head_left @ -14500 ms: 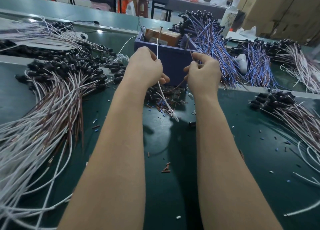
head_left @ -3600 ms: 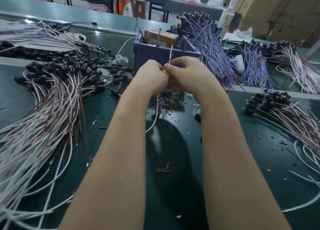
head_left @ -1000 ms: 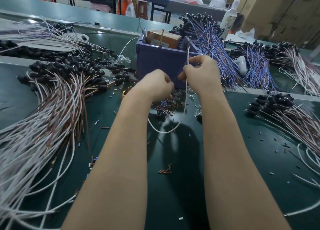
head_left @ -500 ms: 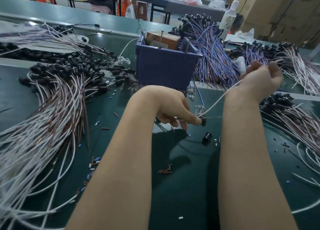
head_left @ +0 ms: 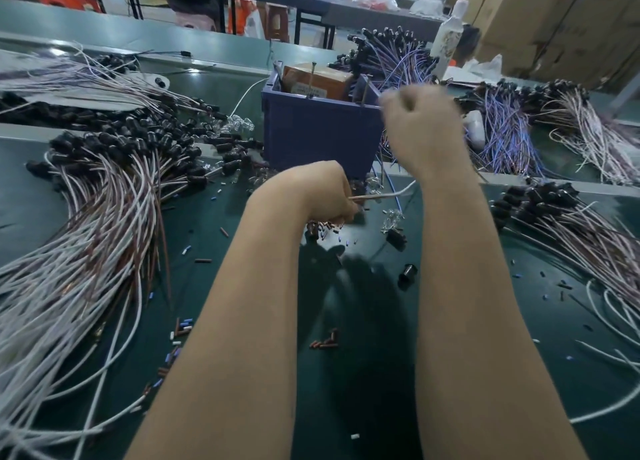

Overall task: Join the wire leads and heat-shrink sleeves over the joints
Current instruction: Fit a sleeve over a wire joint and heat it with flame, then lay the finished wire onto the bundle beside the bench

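My left hand point(head_left: 322, 193) hovers low over the green table, fingers curled, pinching the near end of a white wire point(head_left: 398, 192). The wire runs right and disappears behind my right forearm. Under that hand lies a heap of short brown heat-shrink sleeves point(head_left: 323, 225). My right hand point(head_left: 422, 124) is raised in front of the blue bin point(head_left: 311, 137), closed in a fist and blurred by motion. It seems to grip the wire's far end, though the grip itself is hidden.
A big bundle of white and brown wires with black caps point(head_left: 86, 234) covers the left side; a similar bundle point(head_left: 588, 224) lies at the right. Blue-purple wires point(head_left: 502, 137) sit behind. Loose black caps point(head_left: 407, 272) and scattered sleeves point(head_left: 325, 342) dot the middle.
My right hand swung back from the far right to the front of the bin. My left hand drew back from the black cap to the sleeve heap, still holding the wire.
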`<state>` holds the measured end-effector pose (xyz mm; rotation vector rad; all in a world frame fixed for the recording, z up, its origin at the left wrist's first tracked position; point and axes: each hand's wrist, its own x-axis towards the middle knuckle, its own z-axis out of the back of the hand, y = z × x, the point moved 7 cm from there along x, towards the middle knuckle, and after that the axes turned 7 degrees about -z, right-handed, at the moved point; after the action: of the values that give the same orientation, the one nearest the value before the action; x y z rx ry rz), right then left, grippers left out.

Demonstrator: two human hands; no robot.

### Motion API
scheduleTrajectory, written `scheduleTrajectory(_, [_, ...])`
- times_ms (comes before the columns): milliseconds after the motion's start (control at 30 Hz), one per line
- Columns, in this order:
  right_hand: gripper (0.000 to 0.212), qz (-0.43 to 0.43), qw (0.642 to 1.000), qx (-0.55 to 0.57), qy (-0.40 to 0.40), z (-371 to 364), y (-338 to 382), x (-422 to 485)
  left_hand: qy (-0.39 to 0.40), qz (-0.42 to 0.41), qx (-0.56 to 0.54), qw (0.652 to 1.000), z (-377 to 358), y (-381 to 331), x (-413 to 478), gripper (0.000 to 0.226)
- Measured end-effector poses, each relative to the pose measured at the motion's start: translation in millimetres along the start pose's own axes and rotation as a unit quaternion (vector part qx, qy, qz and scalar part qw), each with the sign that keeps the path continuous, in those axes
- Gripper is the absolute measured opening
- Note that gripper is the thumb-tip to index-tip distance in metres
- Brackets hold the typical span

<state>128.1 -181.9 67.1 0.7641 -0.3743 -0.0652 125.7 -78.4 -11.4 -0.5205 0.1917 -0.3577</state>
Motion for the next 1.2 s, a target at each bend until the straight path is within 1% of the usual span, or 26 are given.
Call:
scheduleTrajectory(33, [0.042, -0.011, 0.992, -0.054, 0.110, -19.0, -0.8, -5.6, -0.012, -0.001, 0.002, 1.000, 2.8, -0.4, -0.3, 0.014])
scheduleTrajectory(67, [0.049, -0.021, 0.973, -0.106, 0.203, -35.6, -4.8, -12.7, -0.025, -0.003, -0.003, 1.000, 6.5, 0.0, -0.9, 0.011])
scheduleTrajectory(100, [0.054, -0.034, 0.951, -0.134, 0.276, -47.2, -9.0, -20.9, -0.040, -0.003, -0.015, 0.999, 10.4, 1.6, -2.3, 0.011])
scheduleTrajectory(133, [0.056, -0.045, 0.938, -0.134, 0.318, -52.8, -12.6, -25.5, -0.062, -0.002, -0.035, 0.997, 15.1, 3.8, -4.0, 0.011])
scheduleTrajectory(200, [0.050, -0.026, 0.934, -0.130, 0.332, -51.8, -14.7, -23.9, -0.136, 0.004, -0.084, 0.987, 27.9, 7.4, -7.5, 0.007])
scheduleTrajectory(267, [0.039, 0.011, 0.940, -0.163, 0.300, -42.8, -13.3, -18.5, -0.227, 0.024, -0.110, 0.968, 42.1, 9.5, -12.4, 0.011])
scheduleTrajectory(333, [0.033, 0.029, 0.956, -0.158, 0.244, -32.2, -9.6, -13.3, -0.308, 0.050, -0.106, 0.944, 54.9, 7.0, -19.2, 0.006])
scheduleTrajectory(367, [0.031, 0.024, 0.966, -0.133, 0.218, -26.9, -8.2, -10.8, -0.333, 0.064, -0.104, 0.935, 58.8, 4.8, -21.5, 0.009])
scheduleTrajectory(400, [0.031, 0.019, 0.974, -0.112, 0.197, -22.2, -7.5, -9.6, -0.337, 0.070, -0.111, 0.932, 59.8, 2.7, -19.9, 0.023])
scheduleTrajectory(433, [0.031, 0.018, 0.977, -0.105, 0.185, -17.8, -7.3, -9.3, -0.322, 0.066, -0.138, 0.934, 56.8, -1.5, -16.3, 0.037])
scheduleTrajectory(467, [0.032, 0.019, 0.976, -0.110, 0.186, -13.9, -7.3, -10.5, -0.299, 0.056, -0.181, 0.935, 50.9, -8.5, -11.9, 0.045])
scheduleTrajectory(500, [0.032, 0.024, 0.973, -0.124, 0.196, -10.4, -9.2, -10.9, -0.282, 0.044, -0.221, 0.932, 44.9, -17.3, -8.1, 0.048])
scheduleTrajectory(533, [0.033, 0.027, 0.968, -0.141, 0.204, -4.6, -11.4, -12.6, -0.280, 0.031, -0.246, 0.928, 41.1, -26.1, -3.9, 0.047])
scheduleTrajectory(633, [0.033, 0.033, 0.957, -0.193, 0.215, 25.4, -21.3, -14.1, -0.308, -0.003, -0.299, 0.903, 35.5, -56.0, 9.6, 0.035])
scheduleTrajectory(700, [0.035, 0.028, 0.949, -0.229, 0.216, 52.2, -30.8, -16.2, -0.271, -0.025, -0.395, 0.877, 22.4, -82.6, 23.1, 0.026])
scheduleTrajectory(767, [0.035, 0.007, 0.945, -0.259, 0.202, 86.0, -43.5, -19.4, -0.215, -0.050, -0.495, 0.840, 7.4, -116.4, 35.5, 0.019])
scheduleTrajectory(833, [0.035, -0.021, 0.950, -0.265, 0.162, 127.3, -58.7, -24.5, -0.190, -0.084, -0.564, 0.799, -1.4, -151.4, 43.5, 0.016])
scheduleTrajectory(900, [0.023, -0.045, 0.971, -0.225, 0.073, 174.9, -75.4, -31.8, -0.190, -0.113, -0.610, 0.761, -6.1, -183.3, 48.7, 0.013])
scheduleTrajectory(933, [0.015, -0.059, 0.978, -0.197, 0.020, 197.1, -85.1, -37.5, -0.195, -0.123, -0.616, 0.753, -9.3, -197.6, 51.6, 0.015])
scheduleTrajectory(967, [0.009, -0.077, 0.981, -0.176, -0.029, 215.9, -95.8, -44.3, -0.198, -0.134, -0.612, 0.754, -14.2, -211.9, 55.3, 0.018])
scheduleTrajectory(1000, [0.007, -0.098, 0.980, -0.159, -0.064, 229.3, -106.9, -51.0, -0.198, -0.138, -0.600, 0.762, -21.9, -224.8, 59.6, 0.021])
scheduleTrajectory(1067, [0.007, -0.147, 0.976, -0.128, -0.099, 243.0, -133.8, -60.2, -0.175, -0.127, -0.580, 0.785, -46.3, -245.8, 70.8, 0.017])
scheduleTrajectory(1100, [0.007, -0.169, 0.971, -0.132, -0.104, 243.7, -148.4, -62.3, -0.154, -0.108, -0.580, 0.793, -61.9, -252.0, 76.9, 0.013])
scheduleTrajectory(1133, [0.007, -0.191, 0.965, -0.148, -0.106, 241.6, -162.6, -63.4, -0.129, -0.080, -0.590, 0.793, -79.5, -255.2, 83.5, 0.012])
scheduleTrajectory(1200, [0.006, -0.234, 0.951, -0.169, -0.111, 232.2, -193.6, -59.7, -0.066, -0.015, -0.636, 0.769, -115.5, -255.7, 93.5, 0.007])
